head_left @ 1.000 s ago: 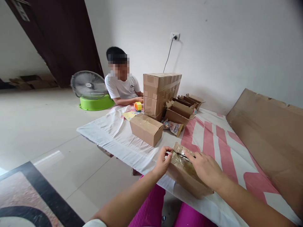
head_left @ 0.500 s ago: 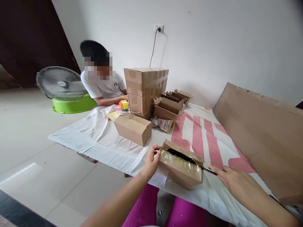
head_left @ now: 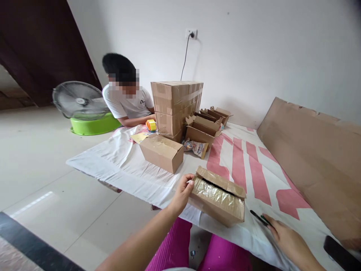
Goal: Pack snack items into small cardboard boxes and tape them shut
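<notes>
In front of me near the table's edge lies a cardboard box [head_left: 217,209], its top covered in shiny clear tape with a dark slit along the far side. My left hand [head_left: 183,194] grips the box's left end, thumb and fingers at the top corner. To the right of the box, apart from it, my right hand [head_left: 282,233] is closed around a slim dark knife [head_left: 258,217] that points toward the box. A small green part shows by the fingers; the rest of its handle is hidden.
Beyond stand a closed carton [head_left: 162,152], a tall stack of taped cartons [head_left: 177,99], open boxes [head_left: 201,130], a snack packet [head_left: 196,147] and yellow tape [head_left: 150,125]. A person [head_left: 128,98] leans at the far left beside a fan [head_left: 81,99]. Large cardboard [head_left: 307,162] borders the right.
My right hand has drawn the knife out of the box's slit, moving right and down. The slit looks narrower. My left hand keeps its hold on the box.
</notes>
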Demonstrator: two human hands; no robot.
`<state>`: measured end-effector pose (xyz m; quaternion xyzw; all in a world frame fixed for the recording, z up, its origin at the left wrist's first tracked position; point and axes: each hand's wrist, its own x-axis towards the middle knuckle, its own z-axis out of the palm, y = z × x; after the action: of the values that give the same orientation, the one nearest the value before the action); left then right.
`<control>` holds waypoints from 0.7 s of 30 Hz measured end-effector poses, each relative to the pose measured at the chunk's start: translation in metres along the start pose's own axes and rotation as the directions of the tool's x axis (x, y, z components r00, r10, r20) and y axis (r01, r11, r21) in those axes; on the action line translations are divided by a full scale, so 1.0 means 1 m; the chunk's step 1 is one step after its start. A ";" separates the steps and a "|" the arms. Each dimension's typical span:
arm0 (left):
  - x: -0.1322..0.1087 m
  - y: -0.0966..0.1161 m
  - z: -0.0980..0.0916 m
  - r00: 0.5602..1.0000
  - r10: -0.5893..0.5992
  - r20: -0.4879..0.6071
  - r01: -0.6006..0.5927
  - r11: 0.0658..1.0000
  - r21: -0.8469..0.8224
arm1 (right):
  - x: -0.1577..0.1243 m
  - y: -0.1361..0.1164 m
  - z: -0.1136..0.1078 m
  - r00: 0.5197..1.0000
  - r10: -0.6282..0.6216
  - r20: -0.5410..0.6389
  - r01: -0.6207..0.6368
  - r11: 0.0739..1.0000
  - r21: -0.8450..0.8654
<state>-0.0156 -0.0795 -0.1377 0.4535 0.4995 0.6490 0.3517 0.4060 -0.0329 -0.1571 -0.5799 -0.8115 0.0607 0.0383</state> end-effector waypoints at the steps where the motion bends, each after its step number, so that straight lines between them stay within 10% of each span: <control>1: -0.001 0.002 0.001 1.000 -0.010 0.016 0.010 1.000 -0.011 | -0.002 0.000 0.008 1.000 -0.009 -0.003 0.008 0.999 -0.031; 7: -0.015 0.006 0.017 0.994 0.019 0.109 -0.018 1.000 -0.011 | 0.002 -0.016 -0.006 0.944 -0.098 -0.314 0.078 0.994 -0.074; 12: -0.029 0.003 0.034 0.996 0.047 0.075 -0.046 0.999 -0.022 | -0.007 -0.096 -0.053 0.681 -0.074 -0.729 0.230 0.966 0.116; 17: -0.030 0.002 0.035 0.997 0.040 0.073 -0.039 0.999 -0.011 | 0.000 -0.179 -0.058 0.794 -0.221 -0.566 0.376 0.911 0.172; 21: -0.031 0.000 0.033 0.996 0.031 0.082 -0.029 0.999 -0.024 | 0.019 -0.214 -0.049 0.777 -0.203 -0.596 0.315 0.945 0.090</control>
<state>0.0263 -0.0967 -0.1425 0.4833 0.4703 0.6405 0.3674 0.2057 -0.0808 -0.0785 -0.4469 -0.8241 -0.0495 0.3446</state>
